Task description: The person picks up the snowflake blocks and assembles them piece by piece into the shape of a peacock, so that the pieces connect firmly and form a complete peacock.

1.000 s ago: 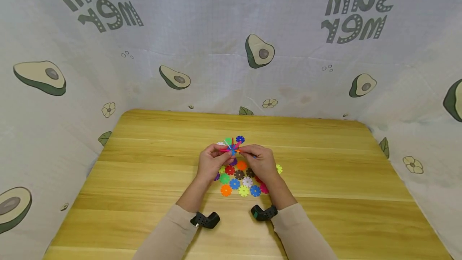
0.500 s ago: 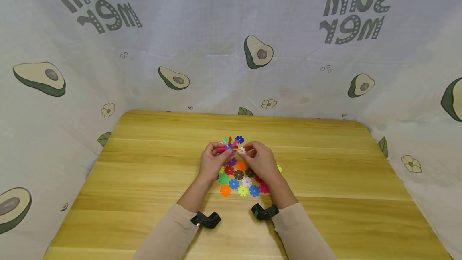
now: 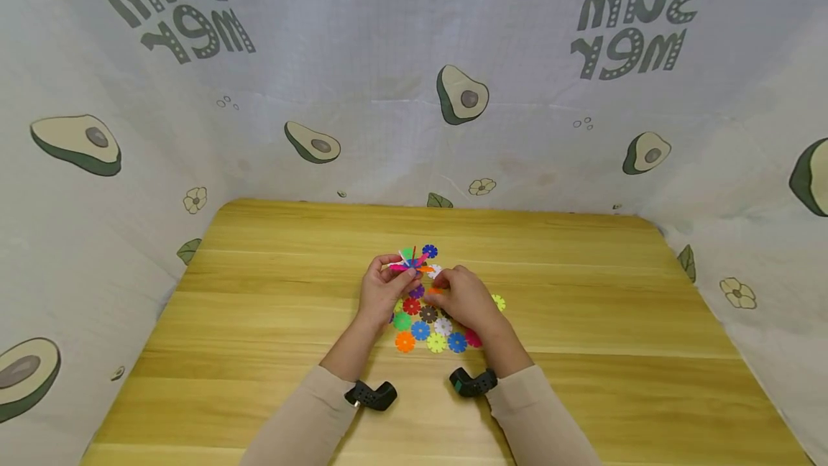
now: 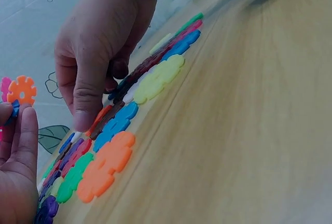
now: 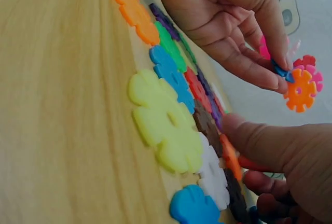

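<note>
My left hand [image 3: 380,290] pinches a cluster of joined plastic snowflake discs [image 3: 412,265], held above the table. A blue disc [image 5: 282,72] sits between the thumb and fingers. Joined to it are an orange disc [image 5: 300,90] and pink, red and clear or white ones. My right hand [image 3: 467,298] is low over the loose discs, palm down. Its thumb and bent fingers stand apart, with the thumb tip right at an orange disc [image 5: 231,156] on the table. That disc is partly hidden by the right hand in the head view.
Loose snowflake discs, among them a green one [image 3: 402,321], a blue one [image 3: 420,330] and a yellow one [image 3: 436,342], lie in rows on the wooden table [image 3: 272,351]. A dark blue disc [image 3: 430,251] lies farther back. A patterned cloth [image 3: 388,42] hangs behind.
My right hand has drawn away from the cluster and come down toward the loose discs, uncovering a white disc. My left hand keeps hold of the cluster, which has turned slightly.
</note>
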`<action>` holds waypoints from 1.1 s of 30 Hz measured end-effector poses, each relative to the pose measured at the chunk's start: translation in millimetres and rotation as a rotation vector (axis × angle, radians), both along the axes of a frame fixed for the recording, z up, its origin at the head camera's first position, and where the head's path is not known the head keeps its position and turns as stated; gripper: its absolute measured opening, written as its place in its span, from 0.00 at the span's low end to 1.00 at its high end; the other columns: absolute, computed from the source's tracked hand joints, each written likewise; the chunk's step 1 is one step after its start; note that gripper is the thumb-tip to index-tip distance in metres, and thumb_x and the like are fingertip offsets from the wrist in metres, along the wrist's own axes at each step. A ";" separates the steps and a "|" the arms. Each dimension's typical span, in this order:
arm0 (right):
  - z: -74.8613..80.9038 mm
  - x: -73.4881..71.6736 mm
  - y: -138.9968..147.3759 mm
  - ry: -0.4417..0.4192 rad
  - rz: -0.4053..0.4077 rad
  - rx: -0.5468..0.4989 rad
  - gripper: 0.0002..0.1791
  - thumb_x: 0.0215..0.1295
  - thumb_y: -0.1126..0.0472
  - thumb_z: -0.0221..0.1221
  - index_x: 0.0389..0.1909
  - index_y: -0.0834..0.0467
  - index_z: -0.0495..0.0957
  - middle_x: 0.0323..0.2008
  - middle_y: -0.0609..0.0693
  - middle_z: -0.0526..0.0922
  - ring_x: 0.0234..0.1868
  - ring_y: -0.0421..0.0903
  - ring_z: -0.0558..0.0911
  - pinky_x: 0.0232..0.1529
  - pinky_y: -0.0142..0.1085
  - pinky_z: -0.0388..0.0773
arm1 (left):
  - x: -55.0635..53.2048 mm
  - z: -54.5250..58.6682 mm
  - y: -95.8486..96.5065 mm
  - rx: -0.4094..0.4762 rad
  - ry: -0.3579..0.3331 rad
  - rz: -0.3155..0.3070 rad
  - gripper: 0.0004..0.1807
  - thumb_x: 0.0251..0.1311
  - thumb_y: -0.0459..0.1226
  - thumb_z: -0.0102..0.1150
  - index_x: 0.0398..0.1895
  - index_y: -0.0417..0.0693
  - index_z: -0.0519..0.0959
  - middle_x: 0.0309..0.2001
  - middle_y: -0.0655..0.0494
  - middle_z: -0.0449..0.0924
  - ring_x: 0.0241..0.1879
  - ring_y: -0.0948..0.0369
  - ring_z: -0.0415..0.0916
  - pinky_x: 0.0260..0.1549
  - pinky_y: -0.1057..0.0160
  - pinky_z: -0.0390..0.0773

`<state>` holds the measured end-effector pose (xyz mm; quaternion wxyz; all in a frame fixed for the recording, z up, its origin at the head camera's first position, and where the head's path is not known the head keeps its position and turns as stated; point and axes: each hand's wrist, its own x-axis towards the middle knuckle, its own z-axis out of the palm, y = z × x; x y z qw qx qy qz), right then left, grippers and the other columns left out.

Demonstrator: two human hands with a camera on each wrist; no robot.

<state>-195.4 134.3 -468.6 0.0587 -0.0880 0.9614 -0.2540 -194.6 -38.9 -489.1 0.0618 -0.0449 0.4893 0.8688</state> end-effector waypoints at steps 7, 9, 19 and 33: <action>1.0 1.0 0.9 -0.029 -0.020 -0.029 0.16 0.60 0.51 0.73 0.41 0.58 0.84 0.39 0.51 0.82 0.39 0.48 0.80 0.47 0.45 0.83 | 3.2 1.5 1.6 0.036 -0.011 -0.001 0.13 0.65 0.20 0.57 0.47 0.42 0.71 0.32 0.58 0.81 0.32 0.62 0.88 0.39 0.66 0.89; -0.7 -0.1 1.7 -0.034 -0.041 -0.063 0.15 0.61 0.52 0.72 0.40 0.57 0.81 0.35 0.50 0.81 0.35 0.46 0.78 0.40 0.41 0.81 | 4.2 1.2 1.7 0.037 -0.007 -0.008 0.13 0.65 0.20 0.57 0.45 0.42 0.72 0.33 0.57 0.81 0.33 0.62 0.88 0.39 0.65 0.89; -6.2 -10.1 15.2 0.087 -0.223 -0.585 0.11 0.71 0.60 0.64 0.51 0.60 0.81 0.41 0.59 0.86 0.38 0.50 0.85 0.40 0.32 0.87 | 4.9 -4.3 1.2 -0.009 0.047 -0.103 0.12 0.66 0.21 0.57 0.46 0.43 0.72 0.37 0.54 0.82 0.35 0.59 0.89 0.43 0.59 0.89; 4.8 -3.0 5.9 0.170 -0.219 -0.881 0.15 0.69 0.58 0.66 0.53 0.58 0.85 0.37 0.41 0.87 0.37 0.37 0.85 0.43 0.27 0.85 | 7.7 -4.9 2.2 -0.076 0.116 -0.199 0.12 0.67 0.20 0.53 0.49 0.36 0.69 0.38 0.56 0.77 0.34 0.62 0.88 0.39 0.64 0.89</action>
